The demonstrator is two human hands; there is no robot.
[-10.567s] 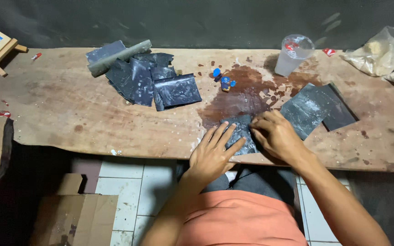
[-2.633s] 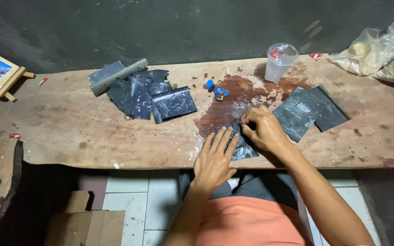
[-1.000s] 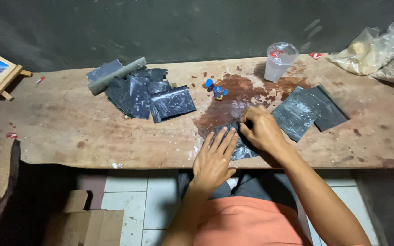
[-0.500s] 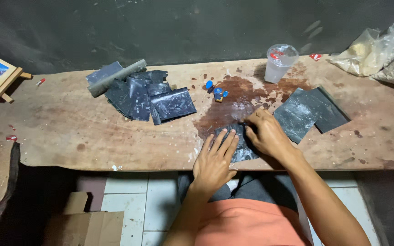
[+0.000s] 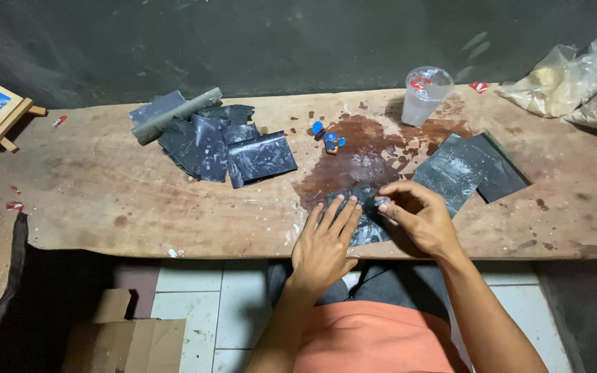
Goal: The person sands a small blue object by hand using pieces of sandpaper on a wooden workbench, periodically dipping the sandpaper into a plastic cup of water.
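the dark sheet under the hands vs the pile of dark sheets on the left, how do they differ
The dark sheet under the hands is a single piece; the pile of dark sheets holds many, overlapping.

The single sheet lies at the bench's near edge on a dark stain, pinned flat by the left hand with the right hand at it; the pile sits farther back, untouched, a grey roll across it.

Both are dark grey with pale smears.

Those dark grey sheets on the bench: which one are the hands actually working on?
The dark sheet at the bench's near edge: the left hand lies flat on it, unlike the left pile and right pair.
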